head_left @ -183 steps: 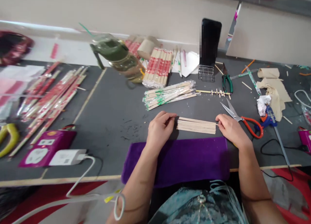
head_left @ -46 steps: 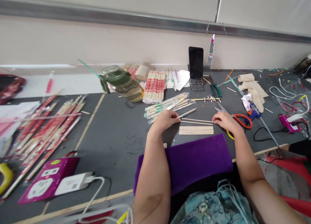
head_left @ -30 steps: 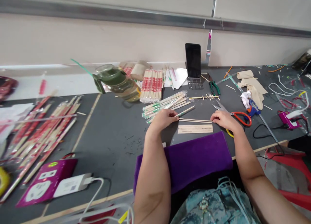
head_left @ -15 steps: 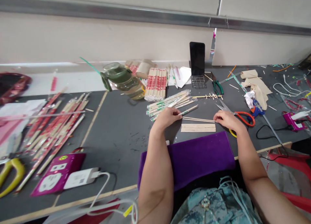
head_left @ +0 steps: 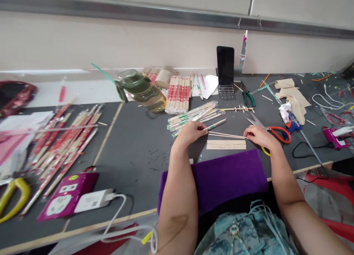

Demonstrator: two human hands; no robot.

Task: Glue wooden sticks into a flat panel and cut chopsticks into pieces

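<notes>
Two thin wooden sticks (head_left: 227, 135) stretch between my hands, their left ends a little apart and their right ends together. My left hand (head_left: 192, 132) pinches the left ends, and my right hand (head_left: 257, 136) has its fingertips closed on the right ends. Just below them lies a flat row of several similar sticks (head_left: 226, 144), side by side. A single wrapped chopstick (head_left: 217, 124) rests by my left fingertips, in front of a pile of clear-wrapped chopsticks (head_left: 193, 116) with green print. Orange-handled scissors (head_left: 279, 133) lie partly under my right hand.
A purple cloth (head_left: 229, 177) covers the table's front edge. Behind stand a green-lidded jug (head_left: 142, 90), red-wrapped chopsticks (head_left: 177, 94) and a phone (head_left: 225, 66) on a wire stand. Pliers (head_left: 248, 96) and a blue glue gun (head_left: 294, 124) lie right; yellow-handled scissors (head_left: 15, 196) lie left.
The left ends of the two sticks have spread slightly apart. Both hands stay in nearly the same place; the view has shifted a little.
</notes>
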